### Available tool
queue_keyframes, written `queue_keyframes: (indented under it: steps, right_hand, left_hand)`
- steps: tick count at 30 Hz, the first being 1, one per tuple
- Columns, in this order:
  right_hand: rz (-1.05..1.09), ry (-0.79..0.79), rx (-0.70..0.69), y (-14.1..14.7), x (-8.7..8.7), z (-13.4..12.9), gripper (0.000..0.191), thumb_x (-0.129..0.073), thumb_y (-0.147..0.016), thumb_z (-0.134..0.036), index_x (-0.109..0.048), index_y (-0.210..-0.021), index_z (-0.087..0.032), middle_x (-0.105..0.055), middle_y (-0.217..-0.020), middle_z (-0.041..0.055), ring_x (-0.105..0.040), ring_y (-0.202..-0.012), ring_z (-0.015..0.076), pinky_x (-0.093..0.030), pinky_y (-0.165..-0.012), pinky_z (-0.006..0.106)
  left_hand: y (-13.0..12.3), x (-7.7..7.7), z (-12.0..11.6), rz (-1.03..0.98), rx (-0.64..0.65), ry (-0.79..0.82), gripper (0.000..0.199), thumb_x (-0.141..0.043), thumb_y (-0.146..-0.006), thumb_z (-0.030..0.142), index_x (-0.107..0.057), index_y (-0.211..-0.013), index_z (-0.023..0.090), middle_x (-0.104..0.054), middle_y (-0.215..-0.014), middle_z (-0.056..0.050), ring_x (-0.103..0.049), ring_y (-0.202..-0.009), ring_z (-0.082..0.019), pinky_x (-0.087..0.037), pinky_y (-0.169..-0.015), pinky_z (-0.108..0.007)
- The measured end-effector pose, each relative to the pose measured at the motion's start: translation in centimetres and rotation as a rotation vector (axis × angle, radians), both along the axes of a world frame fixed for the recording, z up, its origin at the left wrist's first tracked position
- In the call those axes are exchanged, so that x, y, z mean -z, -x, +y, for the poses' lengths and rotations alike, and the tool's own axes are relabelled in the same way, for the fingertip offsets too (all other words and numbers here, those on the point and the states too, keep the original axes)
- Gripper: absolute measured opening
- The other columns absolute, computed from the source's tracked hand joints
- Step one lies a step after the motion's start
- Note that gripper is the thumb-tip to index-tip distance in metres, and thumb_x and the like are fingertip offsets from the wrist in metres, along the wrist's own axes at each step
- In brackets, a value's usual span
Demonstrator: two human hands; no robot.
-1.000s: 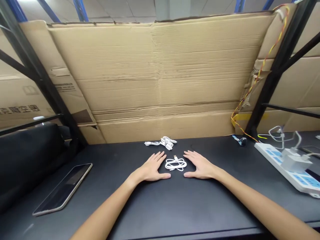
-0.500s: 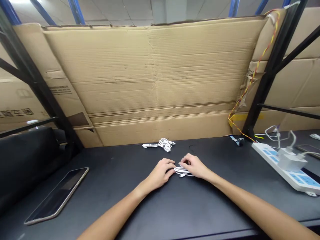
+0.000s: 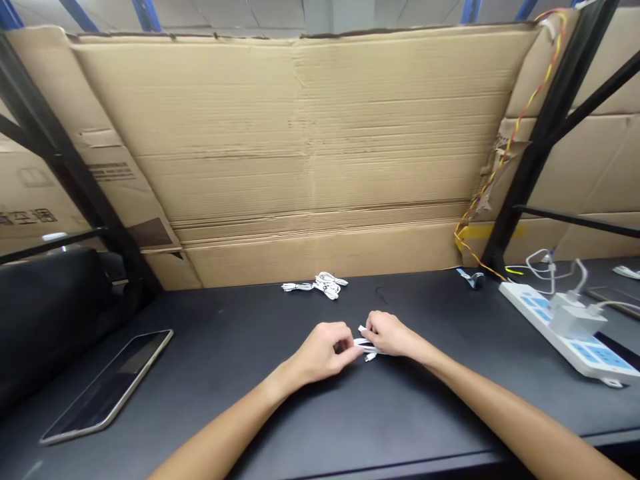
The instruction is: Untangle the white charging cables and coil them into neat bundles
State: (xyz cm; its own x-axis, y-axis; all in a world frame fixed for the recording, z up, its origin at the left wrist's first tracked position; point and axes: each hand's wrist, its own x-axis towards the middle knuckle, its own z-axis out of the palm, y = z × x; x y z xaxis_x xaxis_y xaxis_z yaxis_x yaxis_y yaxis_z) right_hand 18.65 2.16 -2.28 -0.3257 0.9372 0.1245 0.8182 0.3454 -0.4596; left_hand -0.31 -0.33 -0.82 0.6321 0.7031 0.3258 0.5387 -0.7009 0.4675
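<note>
A coiled white charging cable point(image 3: 367, 345) lies low over the black tabletop, between my two hands. My left hand point(image 3: 327, 350) pinches the left end of the coil between thumb and fingers. From the right, my right hand point(image 3: 390, 332) is closed on the cable, with one white connector poking out by its fingertips. A second connector point(image 3: 371, 357) sticks out below the coil. Part of the coil is hidden under my right fingers. Farther back, bundled white cables point(image 3: 327, 285) rest near the cardboard.
A phone point(image 3: 107, 387) lies at the left, beside a black bag point(image 3: 60, 313). At the right stands a white power strip point(image 3: 565, 333) with plugged-in chargers. A small dark object with a blue strap point(image 3: 473, 279) sits near the cardboard wall point(image 3: 310, 147).
My left hand has moved right and closed on the coil's left end, its fingers formerly spread beside it. The connector by my right fingertips now shows more clearly. The view has shifted slightly.
</note>
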Motion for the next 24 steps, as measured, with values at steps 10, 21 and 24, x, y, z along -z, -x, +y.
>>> queue_keyframes:
  steps: [10, 21, 24]
  right_hand:
    - [0.427, 0.021, 0.073, 0.6, 1.8, 0.5, 0.025, -0.034, -0.090, -0.040, -0.044, -0.077, -0.021, -0.064, -0.081, 0.0078, -0.063, -0.073, 0.0200, -0.043, -0.062, 0.028]
    - [1.381, -0.311, 0.541, -10.5, -2.2, 5.2, 0.039, -0.061, -0.073, -0.054, -0.039, -0.070, -0.022, -0.042, -0.046, -0.0098, -0.038, -0.037, 0.0066, -0.029, -0.036, 0.017]
    - [1.438, -0.349, 0.535, -13.2, -2.9, 5.4, 0.038, -0.070, -0.067, -0.049, -0.046, -0.070, -0.020, -0.039, -0.047, -0.0102, -0.032, -0.039, 0.0046, -0.023, -0.035, 0.016]
  left_hand:
    - [-1.6, 1.5, 0.0, 0.146, -0.100, -0.120, 0.016, -0.050, -0.088, 0.034, -0.060, -0.090, 0.022, -0.062, -0.092, -0.003, -0.060, -0.077, -0.017, -0.044, -0.067, -0.026]
    - [5.6, -1.7, 5.1, -0.503, -0.326, 0.324, 0.024, -0.060, -0.080, 0.038, -0.057, -0.076, 0.015, -0.062, -0.063, -0.001, -0.054, -0.050, -0.011, -0.038, -0.047, -0.020]
    - [6.8, -2.2, 6.1, -0.856, -0.404, 0.426, 0.029, -0.071, -0.070, 0.038, -0.062, -0.081, 0.013, -0.061, -0.064, 0.000, -0.053, -0.052, -0.009, -0.036, -0.047, -0.018]
